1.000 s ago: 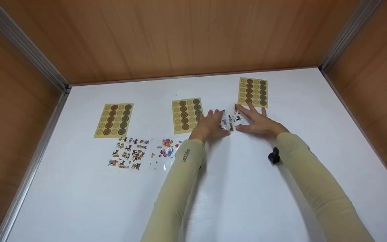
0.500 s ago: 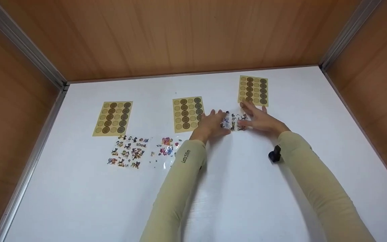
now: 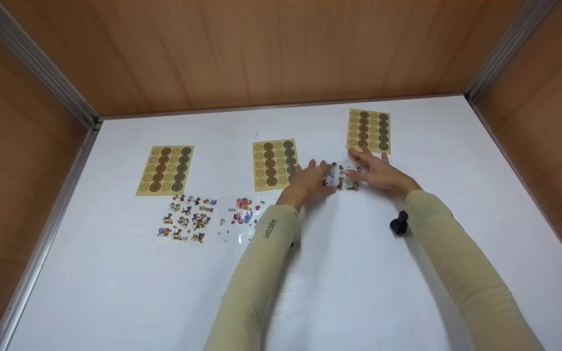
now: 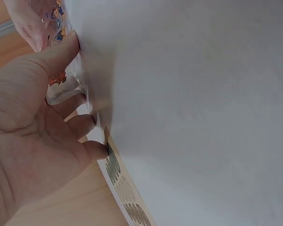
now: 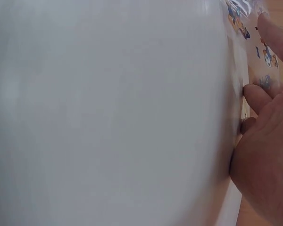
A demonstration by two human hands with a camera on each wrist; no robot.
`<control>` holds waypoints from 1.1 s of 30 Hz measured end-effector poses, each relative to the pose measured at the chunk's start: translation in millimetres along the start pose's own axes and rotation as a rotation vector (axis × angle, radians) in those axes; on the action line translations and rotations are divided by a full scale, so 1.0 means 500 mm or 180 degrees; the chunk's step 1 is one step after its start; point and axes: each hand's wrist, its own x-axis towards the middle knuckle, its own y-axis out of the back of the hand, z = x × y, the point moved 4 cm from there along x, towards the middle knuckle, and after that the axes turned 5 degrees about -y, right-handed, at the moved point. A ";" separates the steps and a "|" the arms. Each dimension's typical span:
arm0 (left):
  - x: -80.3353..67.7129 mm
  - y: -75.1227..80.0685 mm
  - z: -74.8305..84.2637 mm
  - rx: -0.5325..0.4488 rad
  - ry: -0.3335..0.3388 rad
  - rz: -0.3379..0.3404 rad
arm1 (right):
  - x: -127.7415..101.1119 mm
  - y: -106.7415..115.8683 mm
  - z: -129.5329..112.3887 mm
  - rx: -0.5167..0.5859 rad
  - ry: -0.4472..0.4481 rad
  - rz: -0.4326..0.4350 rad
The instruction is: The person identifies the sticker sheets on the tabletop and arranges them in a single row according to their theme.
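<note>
A clear sticker sheet with small colourful cartoon figures (image 3: 340, 176) lies between the two hands, near the back of the white table (image 3: 349, 273). My left hand (image 3: 306, 184) holds its left side, thumb toward me and fingers at the far side. From the right, my right hand (image 3: 381, 173) grips the sheet, its thumb across the printed face and its fingers partly hidden behind. Both wrist views show the see-through film (image 5: 259, 61) bowed up above the table surface, with fingertips low at the tabletop.
Three tan sheets of round stickers stand in a row: left (image 3: 165, 170), middle (image 3: 273, 165), right (image 3: 370, 130). Two more clear sticker sheets, one with cartoon figures (image 3: 187, 219) and one with pink and blue ones (image 3: 243, 210), lie front left. A wooden wall (image 3: 281, 53) rises behind.
The clear sheet has shifted slightly right and come down level between the hands. The right thumb has moved inward over it, while the left hand has barely moved.
</note>
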 end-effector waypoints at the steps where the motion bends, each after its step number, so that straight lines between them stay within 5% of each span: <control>1: 0.000 -0.001 0.000 -0.0015 -0.0001 0.0000 | -0.001 0.000 0.001 0.0012 -0.0006 0.0008; 21: -0.013 -0.010 0.010 -0.0118 0.0100 -0.0062 | -0.023 -0.005 -0.003 0.0111 0.0039 0.0029; 28: -0.006 -0.001 0.018 0.0208 -0.0231 0.0153 | -0.035 -0.013 -0.025 0.0518 0.0242 0.0147; 33: -0.011 0.005 0.020 0.0116 -0.0289 0.0078 | -0.043 -0.014 -0.052 0.0776 0.0471 0.0246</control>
